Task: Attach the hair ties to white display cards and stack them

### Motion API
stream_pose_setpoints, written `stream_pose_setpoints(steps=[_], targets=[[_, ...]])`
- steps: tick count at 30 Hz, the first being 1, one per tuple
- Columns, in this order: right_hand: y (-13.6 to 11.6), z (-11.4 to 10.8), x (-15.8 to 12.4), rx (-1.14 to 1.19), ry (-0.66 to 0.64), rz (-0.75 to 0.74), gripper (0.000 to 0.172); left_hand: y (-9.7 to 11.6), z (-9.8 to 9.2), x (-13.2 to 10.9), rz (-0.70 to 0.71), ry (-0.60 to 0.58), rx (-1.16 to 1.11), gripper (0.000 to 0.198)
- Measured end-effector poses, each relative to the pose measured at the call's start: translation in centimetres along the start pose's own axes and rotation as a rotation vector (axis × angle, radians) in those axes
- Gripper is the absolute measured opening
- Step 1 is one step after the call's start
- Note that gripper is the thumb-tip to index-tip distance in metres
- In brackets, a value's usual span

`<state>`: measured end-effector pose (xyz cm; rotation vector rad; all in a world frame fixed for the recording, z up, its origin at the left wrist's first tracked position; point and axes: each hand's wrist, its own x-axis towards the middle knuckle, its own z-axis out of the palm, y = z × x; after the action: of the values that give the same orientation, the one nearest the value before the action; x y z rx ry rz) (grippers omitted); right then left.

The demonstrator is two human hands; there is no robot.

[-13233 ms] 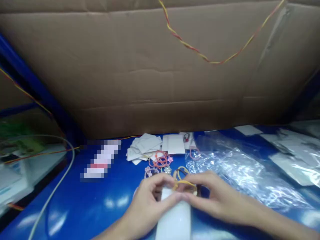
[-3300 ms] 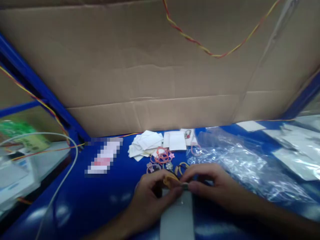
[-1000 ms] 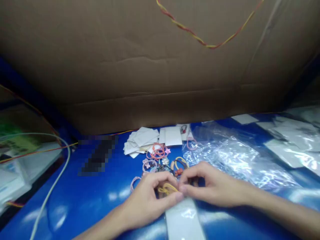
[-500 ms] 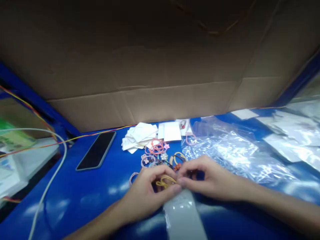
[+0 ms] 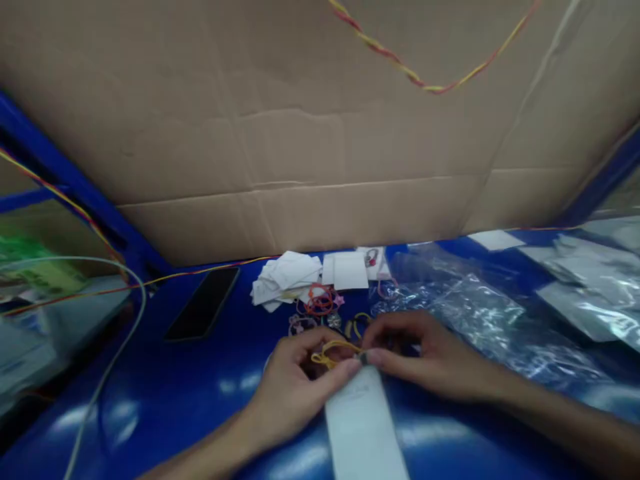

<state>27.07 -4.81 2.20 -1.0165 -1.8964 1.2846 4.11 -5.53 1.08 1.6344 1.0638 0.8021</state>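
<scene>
Between my hands is a thin yellow hair tie (image 5: 327,353), its loops rising from the fingers of my left hand (image 5: 300,380). My right hand (image 5: 415,347) pinches the other end, where a small dark piece (image 5: 363,359) shows at the fingertips. Right below the fingertips lies a long white strip (image 5: 365,427), which looks like a card in a clear sleeve; whether the fingers also grip its top edge I cannot tell. Just beyond the hands is a small pile of hair ties: red ones (image 5: 320,300), a lilac one with a flower (image 5: 300,325) and a yellow one (image 5: 361,323).
White cards (image 5: 287,277) lie stacked at the back, beside a small packet with a red charm (image 5: 373,258). Clear plastic bags (image 5: 475,307) spread to the right. A phone (image 5: 203,305) and a white cable (image 5: 120,333) are left. Cardboard (image 5: 300,133) walls off the back.
The whole view has shifted slightly, showing more of the cardboard and hanging wire. My hands stay together at the yellow hair tie, and the dark piece at the right fingertips now shows.
</scene>
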Motion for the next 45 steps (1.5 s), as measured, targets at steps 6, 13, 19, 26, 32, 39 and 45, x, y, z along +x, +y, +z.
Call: stream_pose_setpoints(steps=[6,13,19,26,32,39,45], targets=[[-0.33,0.0,-0.4,0.019,-0.066,-0.046,0.023,-0.17,0.09,0.23,0.008,0.039,-0.166,0.02],[-0.33,-0.12,-0.47,-0.026,-0.129,-0.062,0.025,0.14,0.24,0.18,-0.012,0.06,-0.217,0.026],[-0.28,-0.08,-0.47,-0.01,-0.153,-0.065,0.027,-0.13,0.44,0.02,-0.007,0.058,-0.318,0.033],[-0.23,0.14,-0.08,0.133,-0.032,0.015,0.024,-0.7,0.16,-0.26,0.059,0.126,-0.184,0.022],[0.08,0.16,-0.14,0.155,0.035,-0.006,0.021,-0.15,-0.18,0.24,0.108,0.118,-0.108,0.016],[0.04,0.04,-0.31,0.056,0.029,-0.038,0.018,-0.05,-0.06,0.17,0.066,0.172,-0.23,0.02],[0.16,-0.13,-0.27,0.026,0.1,-0.08,0.017,0.09,-0.11,0.12,0.026,0.102,-0.228,0.021]])
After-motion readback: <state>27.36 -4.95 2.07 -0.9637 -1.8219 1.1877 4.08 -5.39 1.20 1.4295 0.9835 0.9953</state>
